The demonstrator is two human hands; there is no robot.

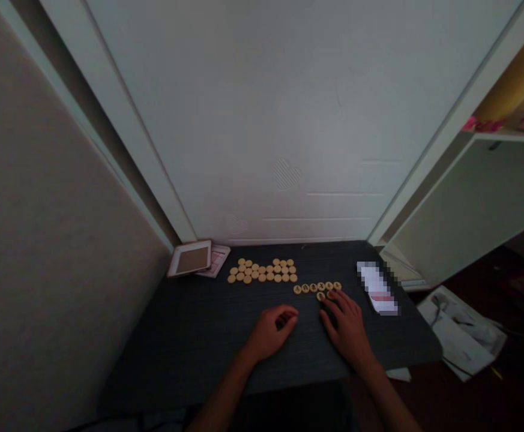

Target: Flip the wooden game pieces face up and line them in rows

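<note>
Round wooden xiangqi pieces lie on a dark table [189,336]. In the middle, a cluster of blank-side-up pieces [262,277] spreads out in uneven rows. To its right, a short row of pieces [313,287] shows dark characters, with a piece [320,296] just in front of that row. My right hand [345,321] lies flat with fingers spread, its fingertips touching another piece [330,294] that they partly cover. My left hand [271,330] rests on its side near the table's middle, fingers curled round to the thumb. Whatever its fingers may hold is hidden.
A phone [376,288], blurred by pixelation, lies at the right. Framed, flat items [192,259] are stacked at the back left corner. A white panel [284,120] rises behind the table. On the floor at right stands a white box [464,336].
</note>
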